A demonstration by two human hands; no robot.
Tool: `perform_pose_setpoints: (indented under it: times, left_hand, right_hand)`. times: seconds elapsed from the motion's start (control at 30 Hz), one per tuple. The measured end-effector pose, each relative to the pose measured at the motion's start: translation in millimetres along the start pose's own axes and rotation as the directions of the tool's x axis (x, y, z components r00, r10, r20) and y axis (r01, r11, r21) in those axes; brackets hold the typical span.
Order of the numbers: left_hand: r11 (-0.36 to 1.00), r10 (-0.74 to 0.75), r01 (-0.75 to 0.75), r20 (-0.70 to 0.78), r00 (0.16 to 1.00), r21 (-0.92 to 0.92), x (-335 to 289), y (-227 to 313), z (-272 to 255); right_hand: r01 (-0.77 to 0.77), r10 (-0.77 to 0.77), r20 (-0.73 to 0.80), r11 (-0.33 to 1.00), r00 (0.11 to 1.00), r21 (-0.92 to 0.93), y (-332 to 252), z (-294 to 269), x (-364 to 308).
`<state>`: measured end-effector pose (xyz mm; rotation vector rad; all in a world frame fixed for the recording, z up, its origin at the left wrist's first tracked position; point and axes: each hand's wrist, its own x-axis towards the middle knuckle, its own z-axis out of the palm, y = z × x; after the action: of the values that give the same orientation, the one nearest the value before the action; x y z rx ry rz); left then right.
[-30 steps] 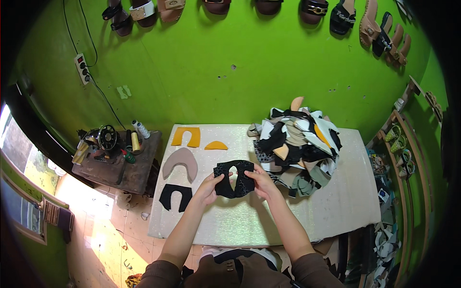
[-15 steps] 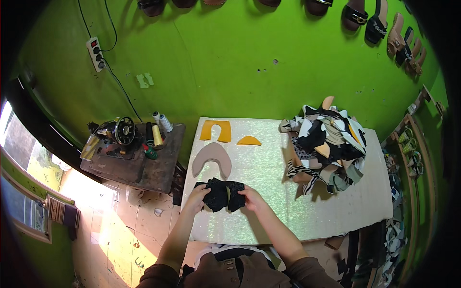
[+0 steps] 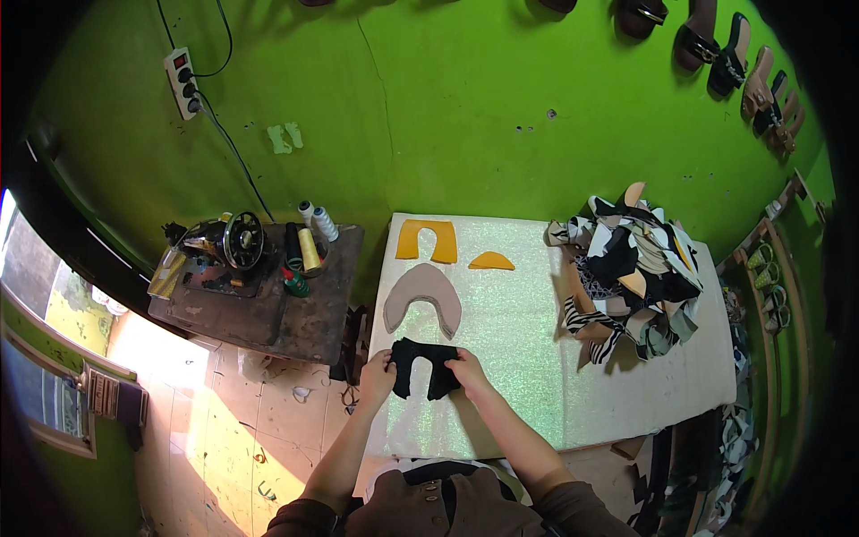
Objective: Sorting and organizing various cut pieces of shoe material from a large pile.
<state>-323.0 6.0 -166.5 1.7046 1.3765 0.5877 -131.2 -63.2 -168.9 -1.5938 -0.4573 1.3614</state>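
Your black arch-shaped piece is over the left end of the table, nearer the near edge than the far one. Its curved closed side points to the far edge, and its two legs and the gap between them face the near edge, toward you. Its long axis runs roughly side to side, across the table's left edge rather than along it. Whether it lies flat or is raised slightly, you cannot tell from this view.

Your left hand pinches its left side between thumb and fingers, by the table's left edge; your right hand pinches its upper right side.

Just past the closed side sits a taupe arch, blocking the way straight toward the far edge. Beyond that, a yellow arch lies by the far left corner, with a yellow half-moon to its right. A heaped pile of scraps covers much of the far right part. Left of the table stands a sewing machine on a dark bench.
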Motion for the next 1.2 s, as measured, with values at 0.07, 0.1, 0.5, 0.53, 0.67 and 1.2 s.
perform_pose_setpoints:
  times: [0.07, 0.1, 0.5, 0.53, 0.67, 1.2]
  left_hand:
    - [0.991, 0.013, -0.012, -0.008, 1.0, 0.134, -6.2, 9.6, -4.3]
    - [0.942, 0.123, -0.085, -0.097, 0.988, 0.324, -10.6, 15.7, -5.9]
    - [0.406, 0.574, -0.669, 0.396, 0.717, 0.623, 26.1, 43.6, 5.8]
    - [0.4, 0.498, -0.642, 0.433, 0.751, 0.654, 28.4, 41.1, 5.9]
    - [0.423, 0.469, -0.644, 0.454, 0.758, 0.638, 34.8, 37.2, 5.2]
    - [0.359, 0.62, -0.629, 0.327, 0.713, 0.689, 31.5, 15.5, 6.6]
  right_hand:
    - [0.115, -0.144, -0.06, 0.93, 0.988, -0.348, -3.5, 2.9, -4.7]
    - [0.158, -0.269, -0.122, 0.814, 0.955, -0.559, -8.5, 5.7, -11.8]
    - [0.494, -0.665, 0.358, 0.018, 0.655, -0.869, -8.3, 16.4, -1.1]
    - [0.491, -0.657, 0.367, 0.005, 0.658, -0.871, -7.9, 17.8, -0.6]
    - [0.485, -0.646, 0.359, 0.019, 0.674, -0.874, -7.1, 15.7, 2.0]
    - [0.486, -0.7, 0.375, -0.045, 0.608, -0.873, -4.4, 21.6, -3.5]
